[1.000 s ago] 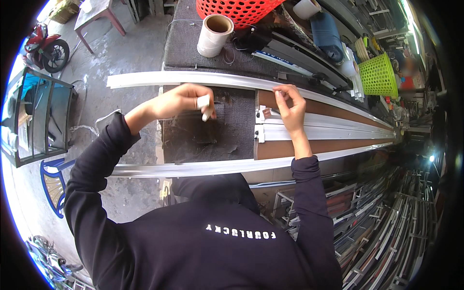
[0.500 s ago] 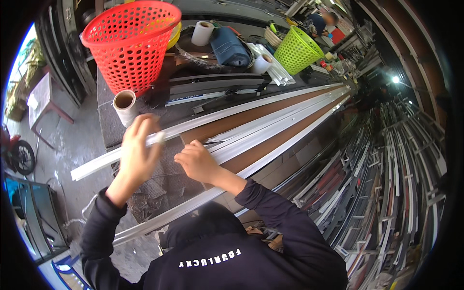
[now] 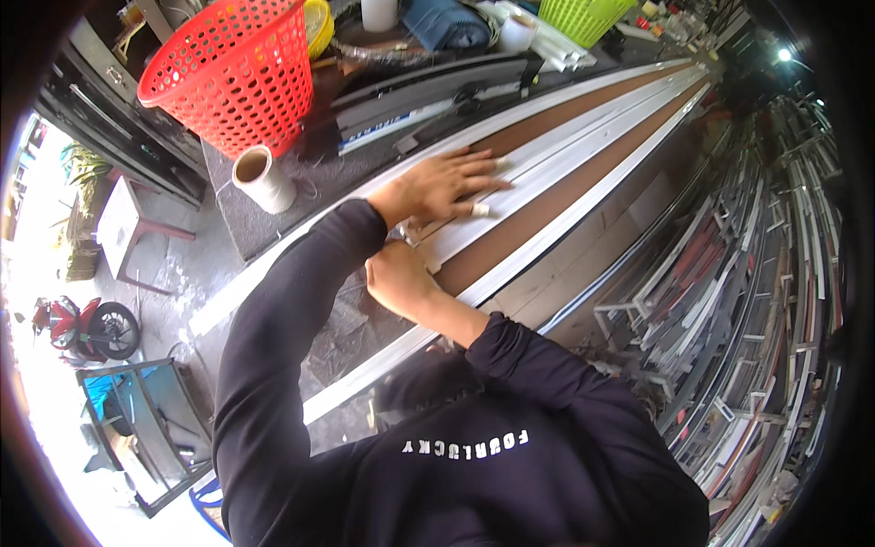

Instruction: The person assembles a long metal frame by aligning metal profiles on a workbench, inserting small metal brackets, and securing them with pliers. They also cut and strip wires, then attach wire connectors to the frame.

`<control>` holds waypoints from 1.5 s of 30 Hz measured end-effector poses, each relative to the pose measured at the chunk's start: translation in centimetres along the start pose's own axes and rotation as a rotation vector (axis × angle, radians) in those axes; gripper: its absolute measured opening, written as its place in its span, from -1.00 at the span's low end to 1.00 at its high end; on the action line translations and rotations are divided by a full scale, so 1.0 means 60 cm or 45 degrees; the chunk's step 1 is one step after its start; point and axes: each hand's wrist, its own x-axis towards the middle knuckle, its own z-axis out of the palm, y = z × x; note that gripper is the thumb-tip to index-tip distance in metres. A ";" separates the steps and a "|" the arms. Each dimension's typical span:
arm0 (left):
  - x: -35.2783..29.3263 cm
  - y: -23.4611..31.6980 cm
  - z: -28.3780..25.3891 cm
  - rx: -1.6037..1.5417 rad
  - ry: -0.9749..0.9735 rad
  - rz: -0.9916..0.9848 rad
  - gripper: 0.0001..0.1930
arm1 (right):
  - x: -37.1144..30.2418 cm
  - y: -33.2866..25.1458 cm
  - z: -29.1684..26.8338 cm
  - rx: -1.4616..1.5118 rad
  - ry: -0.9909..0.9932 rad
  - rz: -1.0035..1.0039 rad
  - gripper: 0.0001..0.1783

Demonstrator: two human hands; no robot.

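My left hand (image 3: 448, 187) lies open, fingers spread, across the near end of the long white metal profiles (image 3: 570, 150). Small white patches show on some of its fingers. Just below it, my right hand (image 3: 401, 280) is closed at the end of the same profiles; whatever its fingers hold is hidden. Brown strips (image 3: 538, 219) show between the white lengths. Another white profile (image 3: 223, 305) runs along the far side and juts past the bench corner, partly behind my left sleeve. Closer to me, a further white profile (image 3: 365, 372) passes beneath my right forearm.
On the dark bench (image 3: 239, 211) stand a white roll with a cardboard core (image 3: 264, 182) and a red perforated basket (image 3: 239, 82). A green basket (image 3: 583, 18) is farther back. Racks of metal lengths (image 3: 729, 301) fill the right. A stool (image 3: 123, 219) and motorbike (image 3: 96, 328) are left.
My left hand has moved right from the far profile onto the middle ones and spread flat. My right hand stays near their end, now lower beside the left. The whole view has shifted.
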 end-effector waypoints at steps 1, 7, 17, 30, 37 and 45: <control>-0.002 0.001 0.001 0.036 -0.050 -0.022 -0.36 | -0.003 -0.004 0.005 0.042 0.056 -0.023 -0.97; -0.005 0.003 -0.002 0.013 0.007 -0.020 -0.35 | -0.018 -0.029 0.018 0.202 0.141 -0.024 -0.91; -0.045 0.050 -0.076 -0.322 0.169 -0.194 -0.39 | -0.071 -0.122 -0.048 0.057 -0.075 -0.205 -0.71; -0.192 0.247 -0.063 0.197 -0.142 -0.942 -0.76 | -0.097 0.029 -0.224 0.260 0.176 0.102 -0.86; -0.243 0.240 -0.080 0.462 -0.293 -0.767 -0.67 | -0.121 0.081 -0.248 0.249 0.349 0.152 -0.89; -0.234 0.273 -0.185 0.485 -0.014 -1.541 -0.75 | -0.170 0.203 -0.315 0.301 0.522 0.271 -0.91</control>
